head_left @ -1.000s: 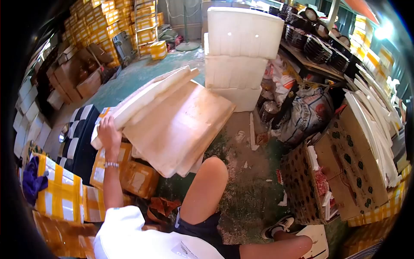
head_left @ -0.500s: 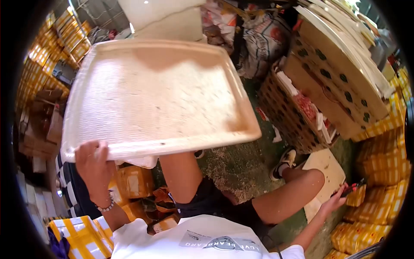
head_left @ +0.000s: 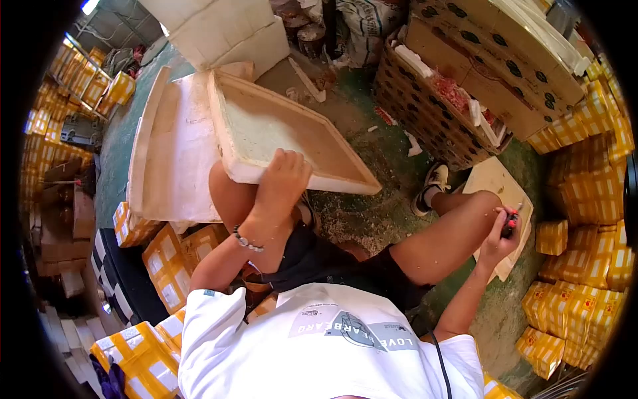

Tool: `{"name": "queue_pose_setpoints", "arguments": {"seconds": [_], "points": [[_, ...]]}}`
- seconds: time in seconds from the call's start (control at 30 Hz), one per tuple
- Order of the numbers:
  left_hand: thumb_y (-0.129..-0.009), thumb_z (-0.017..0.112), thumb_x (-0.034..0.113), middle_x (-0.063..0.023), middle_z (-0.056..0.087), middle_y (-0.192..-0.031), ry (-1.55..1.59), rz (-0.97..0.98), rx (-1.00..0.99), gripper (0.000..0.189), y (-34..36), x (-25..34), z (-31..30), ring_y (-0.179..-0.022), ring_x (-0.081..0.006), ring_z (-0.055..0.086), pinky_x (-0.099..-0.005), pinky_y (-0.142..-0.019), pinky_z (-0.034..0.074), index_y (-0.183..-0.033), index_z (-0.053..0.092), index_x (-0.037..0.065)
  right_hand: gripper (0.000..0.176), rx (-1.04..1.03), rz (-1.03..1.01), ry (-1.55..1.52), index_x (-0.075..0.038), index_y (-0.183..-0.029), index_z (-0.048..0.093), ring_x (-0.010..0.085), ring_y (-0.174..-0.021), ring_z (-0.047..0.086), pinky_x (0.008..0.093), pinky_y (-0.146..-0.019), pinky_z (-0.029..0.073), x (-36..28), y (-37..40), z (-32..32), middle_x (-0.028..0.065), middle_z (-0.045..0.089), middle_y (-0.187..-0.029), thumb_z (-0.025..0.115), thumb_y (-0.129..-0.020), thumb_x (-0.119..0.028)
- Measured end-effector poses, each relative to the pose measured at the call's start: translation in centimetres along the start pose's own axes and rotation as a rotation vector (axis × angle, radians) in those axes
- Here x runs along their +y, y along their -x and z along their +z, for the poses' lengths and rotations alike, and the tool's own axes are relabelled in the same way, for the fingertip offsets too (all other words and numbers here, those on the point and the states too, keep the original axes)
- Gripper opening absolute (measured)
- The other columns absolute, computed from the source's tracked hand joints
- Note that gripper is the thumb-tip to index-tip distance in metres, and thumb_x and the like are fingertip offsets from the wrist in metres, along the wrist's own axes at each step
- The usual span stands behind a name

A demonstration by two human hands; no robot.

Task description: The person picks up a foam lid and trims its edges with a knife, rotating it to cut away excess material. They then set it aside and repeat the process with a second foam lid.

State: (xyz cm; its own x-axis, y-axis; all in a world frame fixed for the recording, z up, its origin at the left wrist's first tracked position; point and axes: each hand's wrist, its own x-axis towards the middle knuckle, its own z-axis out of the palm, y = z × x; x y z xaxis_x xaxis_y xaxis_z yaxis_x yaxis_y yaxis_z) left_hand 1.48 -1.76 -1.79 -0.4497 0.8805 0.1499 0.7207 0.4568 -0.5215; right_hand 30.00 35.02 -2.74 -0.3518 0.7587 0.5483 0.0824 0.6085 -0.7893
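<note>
My left hand [head_left: 284, 178] grips the near edge of a white foam box lid [head_left: 272, 126], its fingers bent over the rim. The lid is tilted, its shallow hollow side partly facing me, above my left knee. Beneath and left of it stand other large foam pieces [head_left: 176, 146], beside my left leg. My right hand [head_left: 497, 241] is closed around a small red-and-black hand tool [head_left: 510, 225] by my right knee; its exact kind is hard to make out. A flat foam board [head_left: 495, 179] lies on the floor below that hand.
Yellow-taped boxes [head_left: 575, 306] are stacked at the right, with more taped boxes [head_left: 136, 352] at the lower left. A cardboard box of foam scraps [head_left: 438, 100] stands ahead to the right. White foam blocks [head_left: 226, 33] stand at the back. Crumbs litter the green floor [head_left: 352, 219].
My left hand has moved right with the lid, which has turned and tilted, uncovering foam pieces at the left. My right hand, still holding the tool, has come nearer my knee.
</note>
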Motion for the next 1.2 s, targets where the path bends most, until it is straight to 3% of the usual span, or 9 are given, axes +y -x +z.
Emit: {"name": "queue_pose_setpoints", "arguments": {"seconds": [0.17,0.23,0.27,0.33,0.43,0.53,0.6,0.87,1.2], "points": [[-0.087,0.06,0.016,-0.0059,0.061,-0.097,0.053,0.094,0.302,0.014,0.1,1.9,-0.1,-0.114,-0.0232,0.059,-0.0373,-0.114,0.031,-0.1,0.066,0.014,0.014,-0.031,0.127,0.06,0.003,-0.108,0.066,0.0131,-0.089,0.063,0.0281,-0.084,0.05,-1.9,1.9,-1.4,0.0057,0.069,-0.099,0.062,-0.101,-0.009],[-0.088,0.063,0.015,-0.0105,0.057,-0.138,0.091,-0.055,0.339,0.04,1.9,2.0,-0.1,-0.136,-0.0244,0.049,-0.0422,-0.116,0.035,-0.128,0.063,0.015,0.016,0.055,0.135,0.117,0.002,-0.109,0.066,0.0126,-0.089,0.061,0.0263,-0.082,0.049,-1.6,2.6,-3.0,0.0049,0.068,-0.098,0.063,-0.1,-0.011],[-0.093,0.065,0.021,-0.0069,0.052,-0.148,-0.048,-0.156,0.376,0.056,3.0,2.5,2.1,-0.144,-0.028,0.042,-0.0516,-0.116,0.033,-0.147,0.052,0.028,0.016,0.099,0.19,0.101,0.001,-0.109,0.066,0.0102,-0.084,0.058,0.0237,-0.077,0.046,-1.3,2.9,-3.8,0.0046,0.067,-0.099,0.063,-0.1,-0.012],[-0.094,0.07,0.034,-0.0079,0.036,-0.162,-0.334,-0.175,0.148,0.071,9.9,3.5,17.9,-0.151,-0.0329,0.029,-0.0636,-0.115,0.029,-0.158,0.037,0.034,0.016,0.203,0.282,0.001,0.001,-0.111,0.065,0.0071,-0.075,0.05,0.0223,-0.069,0.041,-3.2,3.1,-4.2,0.004,0.065,-0.096,0.063,-0.1,-0.011],[-0.095,0.069,0.043,-0.0188,0.023,-0.164,0.542,-0.465,0.753,0.065,5.3,-2.2,5.5,-0.15,-0.0379,0.03,-0.0609,-0.116,0.032,-0.153,0.046,0.025,0.016,0.34,0.307,-0.126,0.0,-0.112,0.064,0.0068,-0.072,0.048,0.0225,-0.066,0.04,-4.3,3.1,-4.8,0.0035,0.062,-0.093,0.062,-0.101,-0.011],[-0.095,0.068,0.048,-0.0261,0.014,-0.166,0.709,-0.544,1.025,0.065,3.2,-3.1,3.0,-0.15,-0.0413,0.03,-0.0591,-0.116,0.035,-0.151,0.051,0.019,0.014,0.4,0.305,-0.275,-0.001,-0.112,0.063,0.007,-0.071,0.049,0.023,-0.064,0.039,-4.9,0.8,-4.6,0.0033,0.061,-0.091,0.06,-0.102,-0.01],[-0.091,0.065,0.064,-0.0251,0.017,-0.166,1.268,-0.573,0.692,0.076,3.0,-3.0,3.7,-0.151,-0.0429,0.028,-0.0577,-0.116,0.035,-0.146,0.055,0.013,0.013,0.392,0.337,-0.358,-0.002,-0.112,0.063,0.0077,-0.072,0.049,0.0236,-0.065,0.04,-5.2,-0.9,-3.6,0.0027,0.06,-0.092,0.06,-0.102,-0.009],[-0.096,0.049,0.068,-0.0271,0.02,-0.166,1.335,-0.375,0.592,0.07,-2.9,-1.8,2.1,-0.153,-0.0524,0.01,-0.0625,-0.121,0.012,-0.132,0.065,0.01,0.017,0.282,0.389,-0.425,-0.002,-0.114,0.063,0.0067,-0.068,0.049,0.0237,-0.059,0.038,-3.4,-6.2,3.3,0.003,0.062,-0.09,0.064,-0.099,-0.01],[-0.099,0.047,0.05,-0.0328,0.028,-0.16,1.254,-0.202,0.533,0.051,-9.2,-0.4,3.5,-0.149,-0.0571,0.015,-0.0632,-0.12,0.009,-0.118,0.072,0.01,0.019,-0.465,0.544,-0.214,-0.003,-0.11,0.068,0.01,-0.079,0.056,0.0278,-0.075,0.043,-6.9,-9.7,15.7,0.0019,0.068,-0.086,0.063,-0.099,-0.018]]}}
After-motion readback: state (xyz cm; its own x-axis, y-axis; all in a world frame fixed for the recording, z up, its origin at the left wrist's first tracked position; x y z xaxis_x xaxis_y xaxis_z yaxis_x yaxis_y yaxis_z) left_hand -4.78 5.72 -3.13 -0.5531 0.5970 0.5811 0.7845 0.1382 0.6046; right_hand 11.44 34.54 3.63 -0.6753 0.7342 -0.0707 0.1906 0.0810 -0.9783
